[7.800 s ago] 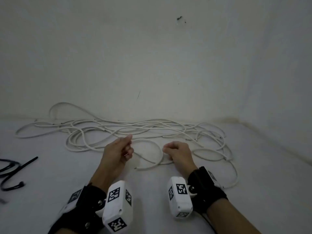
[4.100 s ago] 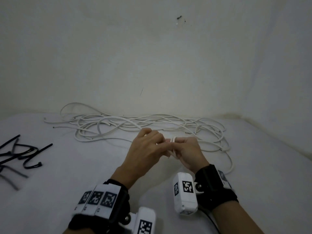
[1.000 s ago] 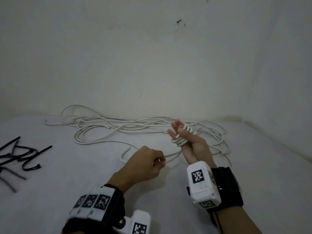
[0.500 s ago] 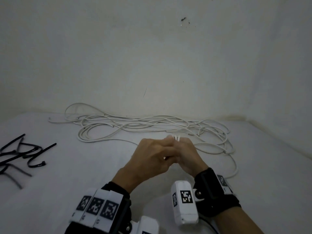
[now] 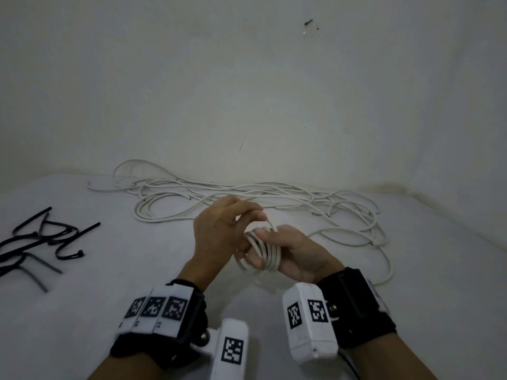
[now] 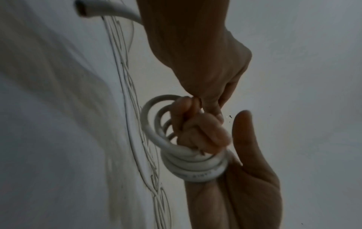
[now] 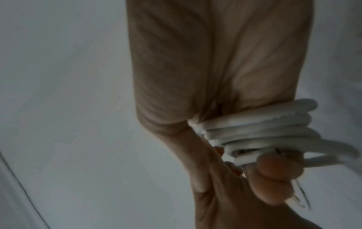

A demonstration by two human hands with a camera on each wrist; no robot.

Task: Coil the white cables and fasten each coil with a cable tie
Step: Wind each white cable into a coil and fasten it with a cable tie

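The right hand (image 5: pixel 299 253) sits just right of centre in the lower half of the head view, palm turned up, with a white cable coil (image 5: pixel 264 252) wound in several tight turns around its fingers (image 5: pixel 267 234). In the left wrist view the coil (image 6: pixel 192 167) rings those fingers near their base, the fingers curl inward over the turns, and the thumb (image 6: pixel 245 139) stands out straight beside them. The right wrist view shows the same turns (image 7: pixel 260 133) stacked side by side across the hand (image 7: pixel 215 62).

The left hand (image 5: pixel 216 237) lies just left of it, touching, its fingers bent and pinching the free end of the cable (image 5: pixel 270 222), which arcs up over the coil. In the left wrist view the cut cable end (image 6: pixel 101 8) juts out at the upper left, past the left hand (image 6: pixel 195 51).

Behind both hands, across the middle of the head view, a loose tangle of white cables (image 5: pixel 247 193) sprawls on the white table (image 5: pixel 411 297) against the wall (image 5: pixel 247 78). At the left edge, well apart from the hands, lies a scatter of black cable ties (image 5: pixel 44 242). Each wrist carries a black strap and a white marker-covered camera block (image 5: pixel 308 322).
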